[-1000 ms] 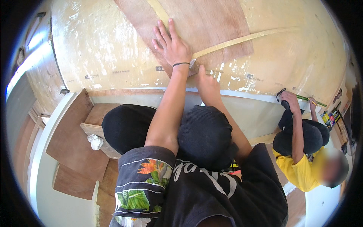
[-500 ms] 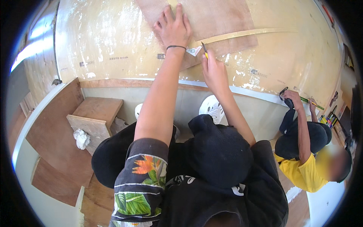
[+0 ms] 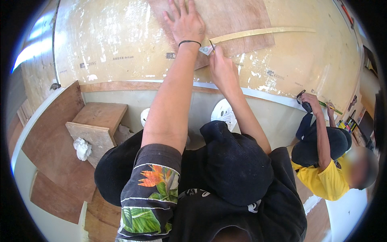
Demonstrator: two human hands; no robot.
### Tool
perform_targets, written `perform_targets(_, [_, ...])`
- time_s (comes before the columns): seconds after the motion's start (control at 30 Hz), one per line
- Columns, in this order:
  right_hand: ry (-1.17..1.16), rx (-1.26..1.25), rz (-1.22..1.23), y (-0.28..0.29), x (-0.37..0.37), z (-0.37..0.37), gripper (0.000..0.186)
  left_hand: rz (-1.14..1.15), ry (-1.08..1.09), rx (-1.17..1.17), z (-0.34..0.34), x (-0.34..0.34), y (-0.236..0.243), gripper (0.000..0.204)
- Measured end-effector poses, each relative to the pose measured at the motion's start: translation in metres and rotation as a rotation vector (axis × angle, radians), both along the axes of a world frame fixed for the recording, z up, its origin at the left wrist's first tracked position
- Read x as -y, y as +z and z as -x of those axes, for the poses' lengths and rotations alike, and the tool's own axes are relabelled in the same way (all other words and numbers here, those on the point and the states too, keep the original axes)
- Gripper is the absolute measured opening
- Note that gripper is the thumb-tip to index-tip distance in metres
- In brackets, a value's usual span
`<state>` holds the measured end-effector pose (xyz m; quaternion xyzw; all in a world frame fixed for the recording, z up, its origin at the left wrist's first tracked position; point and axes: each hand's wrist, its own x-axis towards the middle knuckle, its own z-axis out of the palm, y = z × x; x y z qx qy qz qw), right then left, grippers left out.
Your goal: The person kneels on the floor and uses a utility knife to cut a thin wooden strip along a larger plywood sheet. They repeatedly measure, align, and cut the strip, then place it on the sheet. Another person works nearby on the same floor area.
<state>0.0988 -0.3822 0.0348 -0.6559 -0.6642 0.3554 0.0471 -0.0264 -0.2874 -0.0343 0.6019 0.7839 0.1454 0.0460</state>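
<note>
My left hand (image 3: 185, 25) lies flat with fingers spread on a thin brown plywood sheet (image 3: 238, 14), its fingertips close to the upper rim of the picture. Just right of that wrist, my right hand (image 3: 223, 69) grips a utility knife (image 3: 212, 44); only its dark blade end shows, the handle being hidden in the fist. The blade meets the corner of a square, whose long narrow arm (image 3: 262, 33) runs off to the right across the sheet. A pale triangular piece (image 3: 206, 50) sits at that corner, between my wrist and the knife.
The sheet rests on a large paint-spotted yellowish panel (image 3: 121, 44). At right, a co-worker in a yellow shirt (image 3: 324, 181) holds a dark object (image 3: 306, 105) and a green stick-like tool (image 3: 338, 111). A wooden box-like step (image 3: 90, 125) with a crumpled white wad (image 3: 82, 149) stands at left.
My left hand has slid slightly upward and its fingers have spread flatter. The right hand has drawn the knife a little left, toward the square's corner.
</note>
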Motion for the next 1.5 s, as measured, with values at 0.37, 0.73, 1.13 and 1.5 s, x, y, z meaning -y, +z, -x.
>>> perform_targets(0.37, [0.047, 0.057, 0.005, 0.004, -0.009, 0.005, 0.019, -0.024, 0.002, 0.033, -0.001, 0.001, -0.006, 0.05])
perform_targets(0.73, [-0.012, 0.0, 0.044, 0.003, -0.004, 0.012, 0.022, -0.065, 0.009, 0.043, 0.0, 0.001, -0.01, 0.049])
perform_targets(1.13, [0.078, 0.112, 0.108, 0.011, -0.011, 0.008, 0.024, -0.071, 0.011, 0.017, -0.003, -0.001, -0.013, 0.049])
perform_targets(1.5, [0.079, 0.178, 0.232, 0.014, 0.017, 0.002, 0.025, -0.079, -0.002, -0.001, -0.002, 0.0, -0.017, 0.049])
